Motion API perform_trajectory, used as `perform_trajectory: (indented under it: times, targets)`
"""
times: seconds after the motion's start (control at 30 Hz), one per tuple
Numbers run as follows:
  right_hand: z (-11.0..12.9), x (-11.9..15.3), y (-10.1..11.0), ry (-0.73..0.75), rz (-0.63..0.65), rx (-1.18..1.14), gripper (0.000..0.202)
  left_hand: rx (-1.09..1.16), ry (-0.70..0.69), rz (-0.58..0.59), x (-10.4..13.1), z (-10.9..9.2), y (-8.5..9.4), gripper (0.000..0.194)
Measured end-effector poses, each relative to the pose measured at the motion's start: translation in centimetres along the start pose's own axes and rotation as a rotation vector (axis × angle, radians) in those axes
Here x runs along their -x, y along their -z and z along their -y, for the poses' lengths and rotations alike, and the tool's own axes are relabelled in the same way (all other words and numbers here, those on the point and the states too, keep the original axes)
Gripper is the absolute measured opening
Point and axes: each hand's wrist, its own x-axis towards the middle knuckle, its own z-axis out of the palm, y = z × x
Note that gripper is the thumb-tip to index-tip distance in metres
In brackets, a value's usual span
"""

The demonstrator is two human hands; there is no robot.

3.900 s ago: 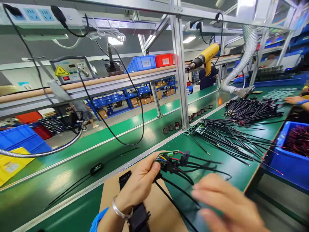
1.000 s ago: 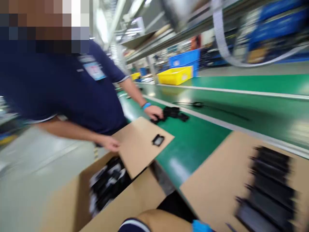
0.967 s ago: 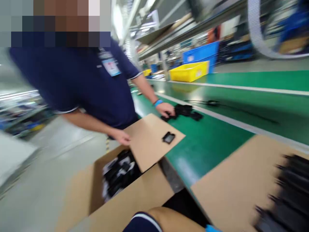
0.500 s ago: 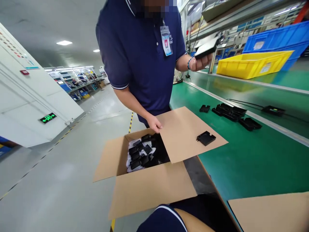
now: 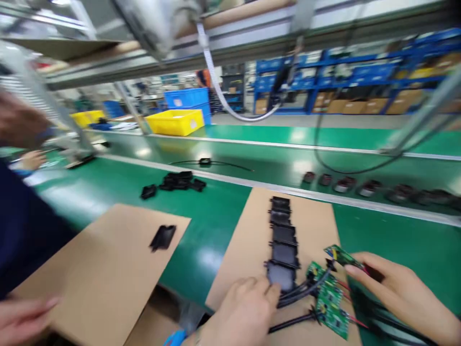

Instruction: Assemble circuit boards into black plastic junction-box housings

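My right hand (image 5: 399, 288) pinches a green circuit board (image 5: 344, 257) at its edge, above the cardboard sheet. A black cable (image 5: 306, 294) curves from that board to my left hand (image 5: 248, 307), whose bent fingers close at the cable, against the nearest black plastic housing (image 5: 282, 275). The thumb is hidden. Several open black housings stand in a column on the cardboard sheet (image 5: 241, 245). Below the held board lie more green circuit boards (image 5: 329, 305), with black cables and red wires.
A co-worker's hand (image 5: 27, 317) is beside another cardboard sheet (image 5: 104, 254) bearing a single black housing (image 5: 163, 237). More housings (image 5: 178, 180) lie on the green bench (image 5: 216, 206). Blurred dark parts (image 5: 367, 187) line the rail. A yellow bin (image 5: 175, 122) stands behind.
The view has swung right, from the co-worker and the open carton to the bench. Both my hands are now in sight, with a circuit board in the right one.
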Motion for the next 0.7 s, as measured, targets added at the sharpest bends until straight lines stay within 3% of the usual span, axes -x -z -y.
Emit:
perform_trajectory:
  times: [0.1, 0.17, 0.2, 0.23, 0.3, 0.37, 0.47, 0.53, 0.7]
  targets:
    - [0.8, 0.4, 1.9, -0.087, 0.083, -0.023, 0.037, -0.059, -0.017, -0.029, -0.3, 3.3, 1.5, 0.059]
    - [2.6, -1.1, 2.3, -0.037, 0.041, -0.018, 0.043, -0.007, -0.035, -0.181, -1.1, 4.4, 3.3, 0.064]
    - [3.6, -2.3, 2.2, -0.010, 0.001, -0.004, 0.045, 0.058, -0.013, -0.282, -1.8, 4.5, 4.3, 0.065]
    - [4.6, -3.5, 2.0, 0.015, -0.020, 0.005, 0.046, 0.161, 0.036, -0.305, -2.8, 4.3, 5.1, 0.065]
    - [6.5, -5.9, 1.2, 0.070, -0.013, -0.005, 0.042, 0.406, 0.087, -0.250, -5.3, 3.5, 6.3, 0.063]
    - [7.7, -7.9, 0.2, 0.111, 0.065, -0.057, 0.033, 0.504, 0.099, -0.252, -7.9, 2.8, 6.5, 0.068]
    - [8.0, -9.5, -0.8, 0.098, 0.171, -0.129, 0.028, 0.469, 0.087, -0.293, -10.6, 3.1, 5.8, 0.035]
    - [7.4, -9.7, -0.9, 0.055, 0.191, -0.186, 0.024, 0.445, 0.086, -0.273, -11.2, 4.0, 5.3, 0.022]
    - [6.4, -9.2, -1.3, 0.014, 0.120, -0.110, 0.017, 0.460, 0.139, -0.150, -11.5, 5.5, 4.5, 0.023]
